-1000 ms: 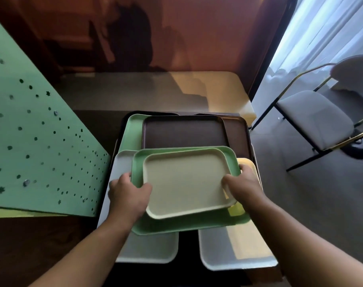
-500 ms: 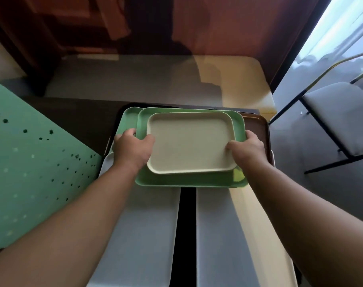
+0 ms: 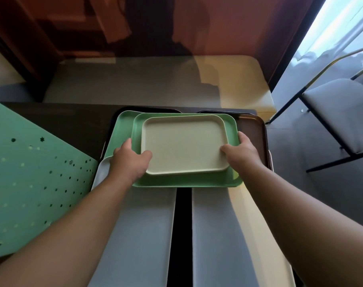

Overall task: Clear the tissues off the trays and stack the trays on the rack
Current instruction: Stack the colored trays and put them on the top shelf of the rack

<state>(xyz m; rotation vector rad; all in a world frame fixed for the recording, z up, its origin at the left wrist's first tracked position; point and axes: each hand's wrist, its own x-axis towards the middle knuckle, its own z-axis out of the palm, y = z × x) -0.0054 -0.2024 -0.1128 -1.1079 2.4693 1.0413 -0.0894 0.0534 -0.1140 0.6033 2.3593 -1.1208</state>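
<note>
A cream tray (image 3: 184, 146) lies inside a larger green tray (image 3: 188, 181); I hold the pair by its short sides. My left hand (image 3: 129, 160) grips the left edge, thumb on the cream tray's rim. My right hand (image 3: 241, 153) grips the right edge the same way. The pair sits over a second green tray (image 3: 119, 131) and a brown tray (image 3: 255, 131) at the far end of the dark table. Two white trays (image 3: 147, 235) (image 3: 222, 245) lie side by side under my forearms. No tissue is visible.
A green perforated board (image 3: 31, 183) leans over the table's left side. Behind the table runs a pale bench (image 3: 155, 83) against a brown wall. A grey chair with black legs (image 3: 338, 112) stands on the floor to the right, beside a curtained window.
The cream and green pair has travelled away from me, from over the white trays to over the far green and brown trays. Both hands kept their grip.
</note>
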